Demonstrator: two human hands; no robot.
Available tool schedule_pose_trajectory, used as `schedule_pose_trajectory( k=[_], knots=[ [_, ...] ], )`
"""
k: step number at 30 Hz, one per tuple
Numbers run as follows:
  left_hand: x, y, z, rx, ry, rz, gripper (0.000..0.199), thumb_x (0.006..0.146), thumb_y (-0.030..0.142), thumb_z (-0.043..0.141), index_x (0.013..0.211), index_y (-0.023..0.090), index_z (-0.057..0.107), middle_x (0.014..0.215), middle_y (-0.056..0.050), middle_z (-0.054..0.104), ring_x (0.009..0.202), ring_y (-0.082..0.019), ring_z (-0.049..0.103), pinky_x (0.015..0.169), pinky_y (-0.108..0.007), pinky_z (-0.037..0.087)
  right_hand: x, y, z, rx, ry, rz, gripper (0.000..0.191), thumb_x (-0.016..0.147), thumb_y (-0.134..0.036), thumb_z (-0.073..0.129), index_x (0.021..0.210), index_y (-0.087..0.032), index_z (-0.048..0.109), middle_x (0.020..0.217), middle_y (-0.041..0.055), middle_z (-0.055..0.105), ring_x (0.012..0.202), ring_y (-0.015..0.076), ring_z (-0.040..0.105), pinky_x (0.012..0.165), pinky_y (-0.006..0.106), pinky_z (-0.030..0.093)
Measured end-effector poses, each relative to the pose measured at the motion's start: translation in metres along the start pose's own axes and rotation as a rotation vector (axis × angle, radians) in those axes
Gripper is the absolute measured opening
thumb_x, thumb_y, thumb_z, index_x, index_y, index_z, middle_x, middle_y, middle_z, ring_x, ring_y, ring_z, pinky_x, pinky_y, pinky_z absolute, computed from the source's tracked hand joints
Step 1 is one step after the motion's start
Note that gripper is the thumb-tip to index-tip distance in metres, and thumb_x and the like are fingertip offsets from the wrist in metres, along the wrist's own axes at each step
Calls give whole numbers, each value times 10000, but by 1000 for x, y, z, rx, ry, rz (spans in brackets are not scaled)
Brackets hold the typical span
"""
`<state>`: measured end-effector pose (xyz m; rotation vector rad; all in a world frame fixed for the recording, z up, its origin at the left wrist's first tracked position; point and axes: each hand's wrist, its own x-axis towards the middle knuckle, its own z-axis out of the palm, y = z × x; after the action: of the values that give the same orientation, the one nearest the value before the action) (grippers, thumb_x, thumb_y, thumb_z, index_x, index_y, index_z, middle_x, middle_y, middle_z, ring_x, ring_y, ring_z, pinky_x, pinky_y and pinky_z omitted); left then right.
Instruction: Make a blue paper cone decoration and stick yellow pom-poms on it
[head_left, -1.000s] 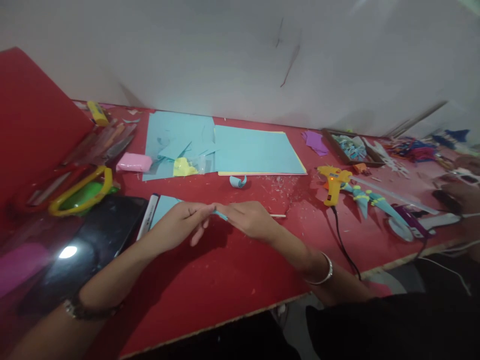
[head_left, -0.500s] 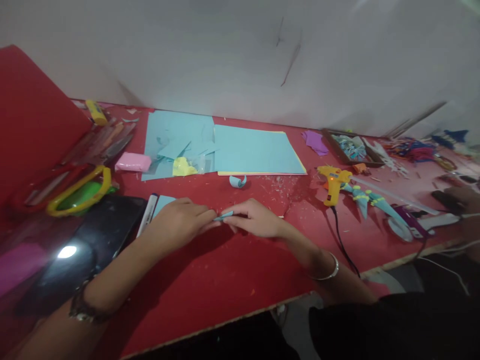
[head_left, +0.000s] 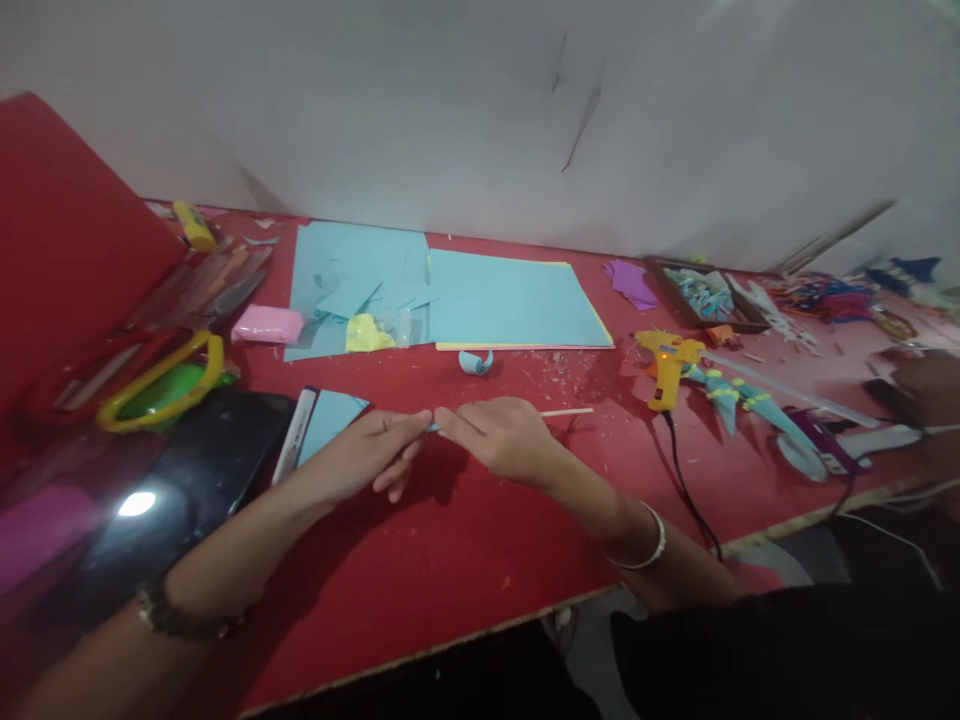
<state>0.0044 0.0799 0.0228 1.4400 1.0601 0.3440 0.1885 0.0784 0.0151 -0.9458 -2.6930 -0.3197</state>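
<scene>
My left hand (head_left: 382,445) pinches a small blue paper piece (head_left: 433,427) between thumb and forefinger, its other fingers curled below. Close against it, my right hand (head_left: 499,435) has its fingers closed on the other end of the same paper, so most of it is hidden. A thin pale stick (head_left: 568,411) juts out to the right from behind my right hand; whether that hand grips it I cannot tell. Just beyond my hands lies a curled blue paper strip (head_left: 475,362). Beside my left wrist is a blue paper piece (head_left: 326,418).
Blue sheets (head_left: 514,300) lie towards the wall. To the right are a yellow glue gun (head_left: 666,368) with its cord, blue paper shapes (head_left: 724,400) and a tray (head_left: 701,318) of scraps. A black phone (head_left: 195,480) and yellow-handled scissors (head_left: 161,385) are left.
My hands have drawn closer together, covering more of the blue paper. My right hand has turned over and shifted slightly left. More of the pale stick shows behind it.
</scene>
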Motion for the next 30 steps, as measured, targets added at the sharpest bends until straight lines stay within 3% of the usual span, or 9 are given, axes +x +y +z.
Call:
schedule_pose_trajectory(
  k=[3, 6, 8, 10, 12, 15, 19, 23, 30],
  knots=[
    [0, 1, 0, 69, 12, 38, 486, 862, 500, 220, 490, 212, 345, 288, 65, 340, 320, -109, 418, 430, -221, 358, 3, -1, -4, 83, -58, 82, 319, 923, -183, 288, 995, -158, 598, 660, 21, 623, 587, 112, 511, 473, 266, 224],
    [1, -2, -4, 547, 253, 305, 495, 874, 506, 224, 578, 196, 473, 462, 13, 521, 457, -128, 496, 500, -240, 361, 6, 1, -8, 400, -168, 225, 279, 915, -265, 352, 916, -171, 615, 746, 17, 628, 644, 102, 513, 511, 230, 260],
    [2, -6, -8, 888, 376, 497, 523, 873, 540, 216, 661, 197, 549, 511, -9, 547, 483, -144, 489, 515, -257, 333, 6, 4, -12, 676, -234, 286, 282, 904, -279, 381, 822, -156, 621, 677, -4, 586, 601, 81, 480, 537, 206, 289],
    [3, -9, -13, 1080, 377, 636, 568, 892, 526, 168, 657, 201, 569, 493, -11, 536, 463, -140, 462, 524, -262, 314, 5, 6, -16, 924, -290, 321, 287, 895, -271, 388, 772, -141, 613, 578, -31, 503, 527, 62, 424, 528, 189, 299],
    [4, -10, -16, 1125, 340, 689, 588, 907, 499, 146, 624, 197, 564, 472, -5, 518, 451, -129, 447, 514, -250, 296, 4, 7, -18, 1064, -317, 346, 279, 885, -280, 398, 775, -134, 608, 541, -46, 442, 490, 54, 383, 505, 181, 297],
    [2, -8, -15, 992, 309, 627, 540, 908, 477, 193, 611, 186, 538, 464, 16, 491, 450, -113, 447, 477, -221, 270, 4, 7, -14, 1020, -261, 343, 281, 876, -314, 420, 779, -135, 615, 565, -36, 462, 514, 60, 391, 518, 187, 296],
    [0, -2, -7, 686, 288, 480, 432, 883, 391, 289, 522, 182, 401, 412, 54, 434, 396, -83, 413, 449, -202, 271, 4, 6, -5, 716, -182, 277, 311, 895, -341, 392, 803, -154, 623, 683, 3, 589, 623, 88, 484, 576, 213, 298],
    [-1, 0, 0, 383, 229, 290, 420, 861, 399, 306, 493, 200, 347, 343, 66, 419, 350, -83, 423, 433, -201, 317, 2, 3, 0, 378, -150, 220, 352, 929, -356, 314, 870, -173, 609, 790, 24, 650, 668, 105, 541, 535, 236, 272],
    [2, -2, 5, -76, 65, 46, 429, 829, 487, 316, 503, 212, 358, 247, 87, 348, 277, -93, 427, 400, -202, 357, -1, 1, -1, -28, 14, 68, 278, 912, -201, 339, 787, -173, 585, 569, -19, 569, 491, 93, 450, 447, 281, 169]
  ],
)
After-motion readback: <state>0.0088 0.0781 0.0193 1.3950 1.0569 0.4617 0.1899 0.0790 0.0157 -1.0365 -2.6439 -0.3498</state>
